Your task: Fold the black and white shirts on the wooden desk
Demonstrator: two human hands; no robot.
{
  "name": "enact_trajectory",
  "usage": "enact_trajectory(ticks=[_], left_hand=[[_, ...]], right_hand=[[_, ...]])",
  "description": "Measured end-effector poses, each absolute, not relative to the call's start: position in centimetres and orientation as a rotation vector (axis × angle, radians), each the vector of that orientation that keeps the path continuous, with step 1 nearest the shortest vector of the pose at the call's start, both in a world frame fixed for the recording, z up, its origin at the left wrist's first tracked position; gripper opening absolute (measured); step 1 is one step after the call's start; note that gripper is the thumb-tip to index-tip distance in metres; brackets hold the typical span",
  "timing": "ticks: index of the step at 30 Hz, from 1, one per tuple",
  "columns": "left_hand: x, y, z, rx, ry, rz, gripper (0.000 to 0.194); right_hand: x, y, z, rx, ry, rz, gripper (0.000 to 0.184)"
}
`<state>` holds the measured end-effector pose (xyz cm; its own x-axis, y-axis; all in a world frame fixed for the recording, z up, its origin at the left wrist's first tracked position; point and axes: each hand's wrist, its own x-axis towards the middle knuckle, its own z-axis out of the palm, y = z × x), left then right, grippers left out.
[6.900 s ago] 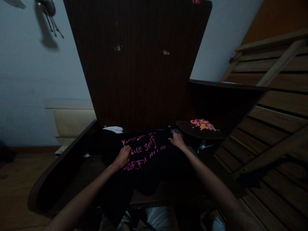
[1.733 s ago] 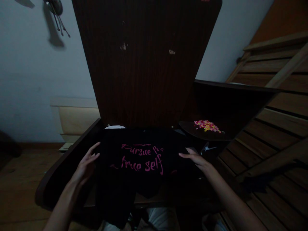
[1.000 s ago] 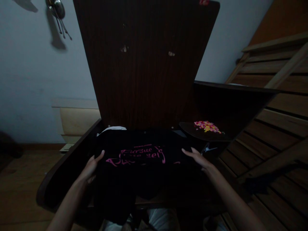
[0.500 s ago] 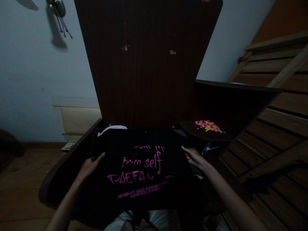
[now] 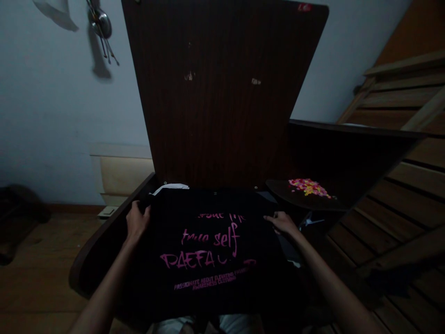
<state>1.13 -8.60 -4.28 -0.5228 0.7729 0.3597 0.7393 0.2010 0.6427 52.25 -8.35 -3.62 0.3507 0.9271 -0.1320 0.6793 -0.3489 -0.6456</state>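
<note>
A black T-shirt with pink lettering lies spread over the dark desk, its lower part reaching down toward my lap. Folds cut through the top line of print. At the shirt's left side, my left hand is closed with its fingers bent around dark cloth; the fingertips are partly lost in shadow. My right hand pinches the right edge between thumb and forefinger, with the other fingers curled under.
A raised wooden panel stands behind the shirt. White papers show at the desk's back left. On a small shelf at right lies a heap of pink and yellow pieces. Wooden slats rise farther right.
The shirt was bunched, with part hanging at front left; now it is spread out and its lower printed lines show. My hands moved outward to its sides, and the left just shifted up.
</note>
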Motion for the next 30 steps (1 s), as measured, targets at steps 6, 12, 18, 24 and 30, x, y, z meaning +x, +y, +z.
enact_trajectory(ticks=[6, 12, 18, 24, 30], left_hand=[[0.2, -7.0, -0.8, 1.532, 2.411, 1.398, 0.052], [-1.8, -5.6, 1.6, 1.614, 2.317, 1.304, 0.069], [-2.8, -5.1, 2.0, 1.703, 2.319, 1.116, 0.071], [-0.3, -5.5, 2.8, 1.787, 2.344, 0.977, 0.070], [2.7, -4.5, 4.4, 1.873, 2.347, 0.983, 0.074]], right_hand=[[47.8, -8.9, 0.2, -2.335, -1.917, 0.035, 0.031], [36.5, -8.1, 0.0, -1.511, -2.169, 0.429, 0.014], [25.1, -6.9, -3.0, -0.885, -2.466, 0.612, 0.043], [17.6, -8.1, -6.8, -0.810, -2.777, 0.857, 0.078], [16.8, -9.2, -8.2, -0.780, -2.840, 0.753, 0.088]])
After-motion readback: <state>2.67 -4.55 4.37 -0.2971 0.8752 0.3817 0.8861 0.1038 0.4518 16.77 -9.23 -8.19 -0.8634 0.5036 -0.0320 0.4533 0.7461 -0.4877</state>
